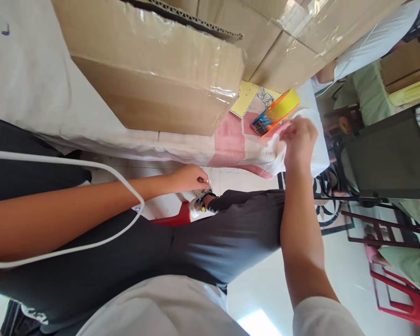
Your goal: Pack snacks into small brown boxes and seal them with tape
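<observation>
My left hand (191, 179) hangs just below the table's front edge, above my lap. Its fingers are closed in a pinch; a clear, shiny bit shows at the fingertips, too small to make out. Over the table's right end is my right hand (301, 135), its fingers smeared by motion. Close to those fingers lies a tape dispenser (266, 122), orange and blue, with a yellow roll of tape (287, 103) in it. A cardboard box (161, 88) with shiny clear tape on its side stands left of the dispenser, near the table edge.
More taped cardboard boxes (294, 42) stand behind. A yellow printed paper (247, 98) lies partly under the dispenser on the cloth-covered table (229, 140). A white cable (126, 179) loops across my left forearm. Another person's arm (326, 73) shows at the right, with red stools (402, 298) below.
</observation>
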The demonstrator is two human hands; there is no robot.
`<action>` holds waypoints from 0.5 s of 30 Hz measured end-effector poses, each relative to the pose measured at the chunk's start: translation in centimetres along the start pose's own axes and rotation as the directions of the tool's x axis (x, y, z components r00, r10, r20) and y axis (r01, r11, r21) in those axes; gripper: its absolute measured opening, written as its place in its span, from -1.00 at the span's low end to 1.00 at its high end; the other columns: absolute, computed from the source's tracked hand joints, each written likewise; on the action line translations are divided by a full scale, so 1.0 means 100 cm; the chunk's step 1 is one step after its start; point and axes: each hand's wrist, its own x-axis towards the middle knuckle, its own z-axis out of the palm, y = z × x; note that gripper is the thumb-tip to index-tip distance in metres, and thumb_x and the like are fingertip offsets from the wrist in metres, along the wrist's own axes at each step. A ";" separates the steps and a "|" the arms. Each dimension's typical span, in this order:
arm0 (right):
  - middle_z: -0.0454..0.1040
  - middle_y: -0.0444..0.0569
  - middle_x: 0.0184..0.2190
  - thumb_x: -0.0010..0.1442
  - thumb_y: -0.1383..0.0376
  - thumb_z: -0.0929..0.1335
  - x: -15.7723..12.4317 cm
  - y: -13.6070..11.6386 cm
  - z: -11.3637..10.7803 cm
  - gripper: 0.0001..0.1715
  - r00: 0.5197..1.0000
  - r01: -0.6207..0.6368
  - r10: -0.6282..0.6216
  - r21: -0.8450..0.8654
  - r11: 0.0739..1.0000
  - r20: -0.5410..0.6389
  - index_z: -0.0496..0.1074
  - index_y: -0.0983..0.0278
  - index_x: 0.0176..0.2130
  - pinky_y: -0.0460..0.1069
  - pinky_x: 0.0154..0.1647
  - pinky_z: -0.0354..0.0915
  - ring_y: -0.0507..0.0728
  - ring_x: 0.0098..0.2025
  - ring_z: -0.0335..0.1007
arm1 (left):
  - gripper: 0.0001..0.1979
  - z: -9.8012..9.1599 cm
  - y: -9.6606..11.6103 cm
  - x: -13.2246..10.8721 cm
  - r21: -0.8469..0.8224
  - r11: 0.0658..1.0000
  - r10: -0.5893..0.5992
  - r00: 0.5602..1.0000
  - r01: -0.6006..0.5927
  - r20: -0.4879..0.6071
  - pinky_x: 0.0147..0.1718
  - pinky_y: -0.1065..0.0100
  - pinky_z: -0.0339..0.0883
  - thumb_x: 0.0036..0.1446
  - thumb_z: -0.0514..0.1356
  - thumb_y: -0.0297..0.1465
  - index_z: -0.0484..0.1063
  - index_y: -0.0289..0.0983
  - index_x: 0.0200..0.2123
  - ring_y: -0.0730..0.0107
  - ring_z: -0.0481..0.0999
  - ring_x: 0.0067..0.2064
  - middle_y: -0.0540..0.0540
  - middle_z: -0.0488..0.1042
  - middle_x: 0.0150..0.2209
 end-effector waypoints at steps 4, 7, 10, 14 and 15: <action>0.38 -0.10 -0.60 0.24 -0.03 0.37 -0.076 -0.030 0.019 -0.53 0.535 -0.396 0.490 -0.308 0.865 0.688 0.47 0.35 -0.32 -0.07 -0.57 0.15 0.02 -0.59 0.32 | -0.80 -0.019 0.026 -0.014 0.089 0.994 0.054 0.998 -0.057 0.035 -0.42 0.42 0.09 0.14 0.25 -0.30 0.66 -0.25 -0.32 0.47 0.41 -0.42 -0.01 0.60 -0.41; 0.44 -0.04 -0.47 0.20 -0.22 0.35 -0.108 -0.025 0.043 -0.37 0.233 -0.489 0.597 -0.438 0.754 0.768 0.49 0.30 -0.25 -0.07 -0.58 0.09 0.01 -0.55 0.29 | -0.78 -0.031 0.046 -0.017 0.115 0.983 0.144 0.990 -0.144 0.011 -0.40 0.42 0.10 0.20 0.22 -0.28 0.67 -0.20 -0.26 0.50 0.38 -0.46 0.02 0.58 -0.45; 0.34 -0.11 -0.50 0.14 -0.18 0.41 -0.116 -0.013 0.062 -0.44 0.277 -0.578 0.523 -0.295 0.761 0.806 0.47 0.27 -0.31 -0.07 -0.57 -0.01 -0.03 -0.56 0.12 | -0.78 -0.035 0.054 -0.016 0.100 0.982 0.162 0.987 -0.160 -0.010 -0.39 0.42 0.11 0.20 0.21 -0.30 0.68 -0.19 -0.24 0.50 0.38 -0.46 0.02 0.58 -0.44; 0.33 -0.14 -0.50 0.06 0.04 0.49 -0.113 -0.007 0.070 -0.65 0.466 -0.412 0.373 -0.177 0.894 0.802 0.49 0.28 -0.37 -0.08 -0.47 0.04 -0.03 -0.49 0.09 | -0.76 -0.027 0.047 -0.015 0.077 0.996 0.048 0.998 -0.045 -0.040 -0.47 0.40 0.02 0.17 0.21 -0.28 0.67 -0.24 -0.31 0.50 0.31 -0.52 0.02 0.52 -0.53; 0.37 -0.13 -0.48 0.07 0.07 0.48 -0.112 -0.008 0.070 -0.68 0.485 -0.314 0.338 -0.200 0.928 0.807 0.50 0.28 -0.37 -0.07 -0.44 0.07 -0.02 -0.47 0.12 | -0.76 -0.024 0.042 -0.015 0.065 0.998 0.019 0.998 -0.015 -0.064 -0.48 0.39 -0.01 0.16 0.22 -0.26 0.66 -0.25 -0.34 0.50 0.29 -0.52 0.02 0.50 -0.55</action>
